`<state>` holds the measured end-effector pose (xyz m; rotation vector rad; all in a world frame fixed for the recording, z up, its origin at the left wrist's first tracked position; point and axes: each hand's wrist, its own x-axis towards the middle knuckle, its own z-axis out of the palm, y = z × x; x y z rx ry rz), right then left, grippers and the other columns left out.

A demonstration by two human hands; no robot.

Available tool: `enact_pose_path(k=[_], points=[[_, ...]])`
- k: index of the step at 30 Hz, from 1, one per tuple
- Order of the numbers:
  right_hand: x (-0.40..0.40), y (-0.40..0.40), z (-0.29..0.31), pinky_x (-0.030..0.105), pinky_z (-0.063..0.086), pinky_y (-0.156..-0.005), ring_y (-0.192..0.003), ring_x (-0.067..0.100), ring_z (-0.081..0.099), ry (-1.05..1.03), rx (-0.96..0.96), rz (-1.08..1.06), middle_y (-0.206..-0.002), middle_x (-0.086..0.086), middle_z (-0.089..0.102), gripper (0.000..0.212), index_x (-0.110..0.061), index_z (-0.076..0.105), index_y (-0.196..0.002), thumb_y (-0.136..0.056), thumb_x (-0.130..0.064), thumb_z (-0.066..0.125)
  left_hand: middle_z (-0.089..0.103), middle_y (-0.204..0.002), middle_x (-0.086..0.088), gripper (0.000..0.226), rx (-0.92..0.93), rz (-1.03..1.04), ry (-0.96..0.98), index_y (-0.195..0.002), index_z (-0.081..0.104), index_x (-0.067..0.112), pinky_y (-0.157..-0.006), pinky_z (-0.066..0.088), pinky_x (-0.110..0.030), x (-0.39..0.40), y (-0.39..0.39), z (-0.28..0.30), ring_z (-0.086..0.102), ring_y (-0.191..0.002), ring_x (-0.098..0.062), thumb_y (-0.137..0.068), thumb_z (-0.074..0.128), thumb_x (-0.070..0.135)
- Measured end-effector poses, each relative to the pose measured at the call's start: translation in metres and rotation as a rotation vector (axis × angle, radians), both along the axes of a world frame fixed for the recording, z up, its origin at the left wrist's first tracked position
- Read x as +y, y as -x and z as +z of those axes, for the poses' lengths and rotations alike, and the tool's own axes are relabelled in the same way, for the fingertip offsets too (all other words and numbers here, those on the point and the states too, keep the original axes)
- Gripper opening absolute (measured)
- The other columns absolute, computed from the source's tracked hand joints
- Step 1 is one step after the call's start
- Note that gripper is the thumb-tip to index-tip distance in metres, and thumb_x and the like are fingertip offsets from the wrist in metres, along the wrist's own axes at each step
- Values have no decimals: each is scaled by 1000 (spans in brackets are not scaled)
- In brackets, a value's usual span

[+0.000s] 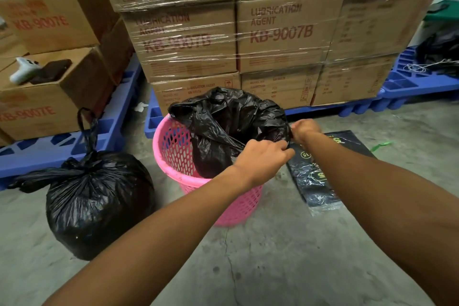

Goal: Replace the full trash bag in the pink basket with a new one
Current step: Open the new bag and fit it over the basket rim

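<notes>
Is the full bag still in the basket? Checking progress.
No, the tied full bag sits on the floor beside the pink basket.

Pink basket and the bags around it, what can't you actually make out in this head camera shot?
- Pink basket bottom: hidden by the new black bag.
- Both hands' fingertips: buried in the bag's edge.
- Tied full bag: contents hidden by opaque plastic.
- Bag packet print: too small, partly behind the right forearm.

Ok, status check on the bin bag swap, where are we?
Both hands, left hand and right hand, gripping new black bag over pink basket. Full tied bag out, on floor left. Nothing blocking.
</notes>
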<state>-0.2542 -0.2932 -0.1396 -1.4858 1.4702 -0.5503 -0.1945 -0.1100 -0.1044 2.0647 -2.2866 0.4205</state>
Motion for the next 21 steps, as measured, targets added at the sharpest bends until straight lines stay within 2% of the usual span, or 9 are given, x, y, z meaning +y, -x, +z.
enact_pose_path(k=[2, 4, 7, 9, 10, 12, 15, 17, 21], points=[[4, 5, -3, 22, 43, -79, -92, 20, 53, 46, 84, 22, -103, 8, 60, 28, -17, 51, -70, -98, -15, 52, 55, -79, -1, 25, -15, -19, 3, -96, 65, 16, -42, 9, -23, -1, -1, 1, 58, -56, -24, -77, 66, 0], [6, 5, -3, 27, 46, -88, -99, 25, 60, 129, 138, 129, -112, 9, 66, 27, -24, 53, -69, -95, -15, 56, 58, -81, -2, 29, -4, -29, 21, -100, 66, 16, -42, 9, -22, -2, -3, 2, 60, -57, -25, -78, 64, -3], [1, -3, 7, 33, 48, -89, -99, 21, 64, 225, -112, 70, -112, 3, 72, 20, -29, 64, -74, -91, -22, 56, 58, -83, -1, 32, 13, -14, 46, -101, 67, 19, -42, 12, -22, -2, -4, 2, 62, -58, -27, -77, 64, -2], [4, -11, 16, 37, 50, -93, -103, 20, 64, 139, -211, 210, -113, 2, 71, 15, -29, 69, -95, -90, -39, 59, 58, -81, -1, 29, 17, -14, 61, -100, 67, 18, -42, 12, -22, -1, -5, 2, 62, -57, -27, -77, 65, 0], [6, -13, 19, 39, 51, -96, -105, 21, 64, 78, -187, 312, -114, 2, 70, 26, -26, 67, -107, -89, -43, 62, 58, -79, -1, 26, 12, -19, 66, -99, 67, 17, -42, 13, -22, 1, -6, 1, 62, -57, -26, -77, 66, 2], [11, -20, 19, 42, 50, -101, -107, 23, 63, 62, -82, 440, -118, 3, 67, 45, -20, 56, -127, -88, -37, 68, 57, -72, 0, 19, -13, -43, 98, -91, 67, 15, -41, 14, -21, 8, -10, 2, 61, -53, -23, -74, 71, 7], [14, -33, 15, 40, 45, -106, -118, 27, 59, 205, 49, 356, -127, 9, 64, 49, -16, 52, -138, -91, -24, 66, 56, -65, 1, 11, -62, -95, 170, -86, 62, 13, -36, 29, -23, 27, -20, -4, 58, -49, -20, -79, 70, 12], [16, -40, 16, 37, 43, -109, -123, 28, 57, 206, 27, 284, -133, 11, 62, 50, -16, 53, -139, -91, -21, 65, 57, -65, 1, 5, -81, -108, 210, -88, 63, 13, -36, 38, -27, 45, -31, -10, 57, -48, -19, -86, 66, 16], [16, -51, 15, 32, 41, -111, -123, 29, 58, 172, -22, 187, -136, 13, 60, 49, -15, 55, -138, -90, -19, 65, 58, -67, 0, 3, -171, -101, 300, -88, 65, 11, -46, 41, -32, 76, -58, -20, 56, -56, -21, -85, 67, 13]])
